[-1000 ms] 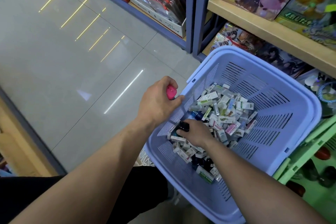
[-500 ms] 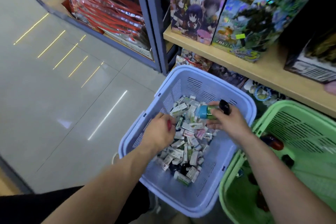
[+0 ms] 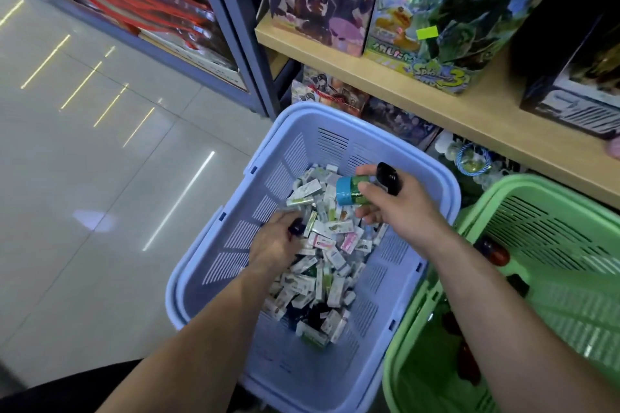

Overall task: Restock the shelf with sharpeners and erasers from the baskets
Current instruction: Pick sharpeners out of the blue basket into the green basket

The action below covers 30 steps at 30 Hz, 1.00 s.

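A pale blue basket (image 3: 335, 121) on the floor holds a heap of small boxed erasers (image 3: 322, 265). My left hand (image 3: 275, 245) is down in the heap, fingers curled round a small dark sharpener (image 3: 297, 228). My right hand (image 3: 402, 208) hovers over the basket's far right side and grips a green sharpener with a blue cap (image 3: 350, 191) together with a black sharpener (image 3: 387, 178).
A green basket (image 3: 543, 198) with several dark red items stands to the right. A wooden shelf (image 3: 446, 111) carries large printed boxes above the baskets. A blue shelf post (image 3: 235, 27) rises at the left. Tiled floor (image 3: 84, 178) lies beyond.
My left hand left the basket rim and dug into the erasers, now holding a dark item. My right hand lifted out of the heap with the green and black sharpeners. The view tilted upward.
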Tool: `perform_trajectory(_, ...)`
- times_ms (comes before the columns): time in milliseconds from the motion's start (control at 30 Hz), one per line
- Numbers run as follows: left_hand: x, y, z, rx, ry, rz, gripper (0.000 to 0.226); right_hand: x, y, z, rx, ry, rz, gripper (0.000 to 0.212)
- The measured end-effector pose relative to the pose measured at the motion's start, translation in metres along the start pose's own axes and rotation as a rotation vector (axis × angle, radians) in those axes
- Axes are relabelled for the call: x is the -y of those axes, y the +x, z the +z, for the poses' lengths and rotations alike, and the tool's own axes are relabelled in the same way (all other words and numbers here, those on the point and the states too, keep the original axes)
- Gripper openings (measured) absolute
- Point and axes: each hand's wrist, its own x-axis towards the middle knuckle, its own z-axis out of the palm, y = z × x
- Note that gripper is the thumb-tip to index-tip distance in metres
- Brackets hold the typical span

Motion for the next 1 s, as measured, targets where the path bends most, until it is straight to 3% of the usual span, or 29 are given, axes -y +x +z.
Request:
perform_trajectory(300, 0.006, 0.009, 0.003, 0.14, 0.053, -0.042, 0.072, -0.011, 0.001, -0.004, 0.067, -0.01, -0.033, 0.02)
perform_trajectory(500, 0.004, 0.003, 0.006, 0.11, 0.059, -0.025, 0.055, -0.013, -0.003, -0.007, 0.151, -0.022, -0.08, 0.028)
perform_trajectory(667, 0.002, 0.005, 0.007, 0.127, -0.049, -0.071, 0.06, -0.011, -0.005, -0.009, 0.174, -0.022, -0.1, 0.041)
perform_trajectory(833, 0.003, 0.009, 0.003, 0.154, 0.11, -0.001, 0.071, -0.011, -0.005, -0.008, 0.18, -0.006, -0.102, 0.042)
perform_trajectory(1000, 0.006, 0.006, 0.005, 0.121, 0.091, 0.025, 0.057, -0.013, -0.003, -0.007, 0.169, -0.007, -0.111, 0.043)
